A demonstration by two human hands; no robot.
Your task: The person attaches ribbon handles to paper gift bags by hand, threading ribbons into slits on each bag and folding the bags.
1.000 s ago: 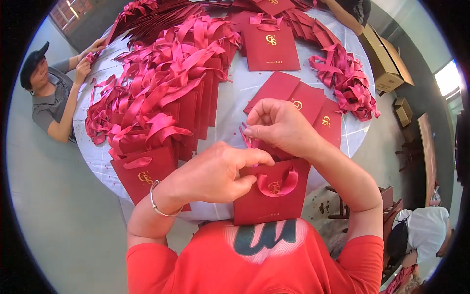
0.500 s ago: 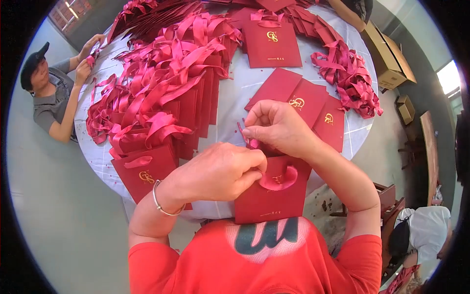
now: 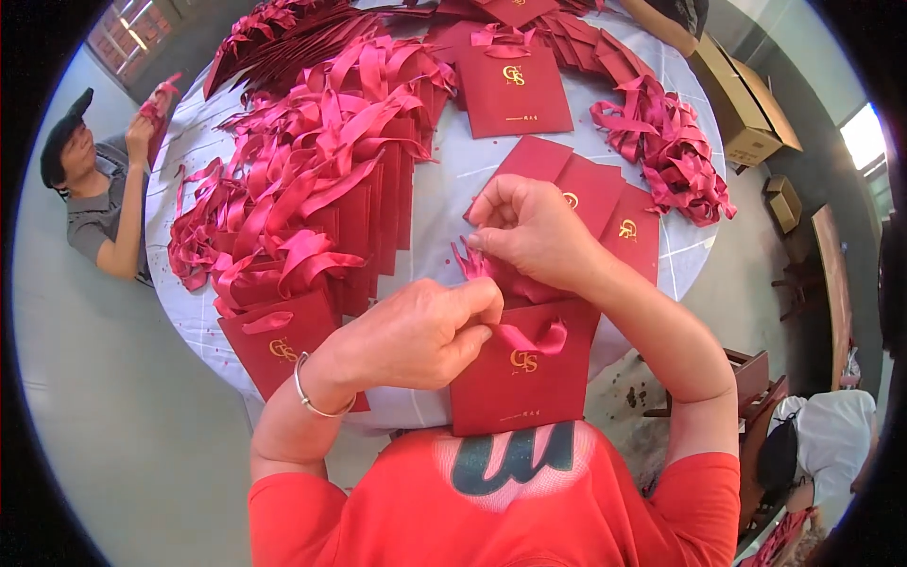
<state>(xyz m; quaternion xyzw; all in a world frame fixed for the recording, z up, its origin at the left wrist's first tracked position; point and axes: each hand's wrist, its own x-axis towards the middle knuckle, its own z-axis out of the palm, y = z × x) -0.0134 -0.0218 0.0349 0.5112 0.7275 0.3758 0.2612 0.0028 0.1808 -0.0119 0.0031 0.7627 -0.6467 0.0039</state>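
Right in front of me a red paper gift bag [image 3: 520, 389] with a gold emblem lies on the table's near edge against my shirt. A pink satin ribbon [image 3: 540, 337] loops out of its front as a handle. My left hand [image 3: 425, 331], with a bangle at the wrist, is closed in a pinch on that ribbon at the bag's upper left. Above the bag's top edge, my right hand [image 3: 540, 231] has thumb and forefinger pinched together. Narrow pink ribbon ends [image 3: 472, 260] show just under its fingertips; what exactly it holds is partly hidden.
A long row of red bags with ribbon handles [image 3: 312, 208] fills the left of the white-covered round table [image 3: 430, 198]. Flat red bags [image 3: 590, 194] lie beyond my right hand, near a ribbon heap [image 3: 666, 151]. A co-worker [image 3: 104, 189] sits left; cardboard boxes [image 3: 742, 104] stand right.
My right hand has risen slightly. My left hand has shifted a little left, and the ribbon loop on the bag has narrowed. The co-worker at the left has raised their hands.
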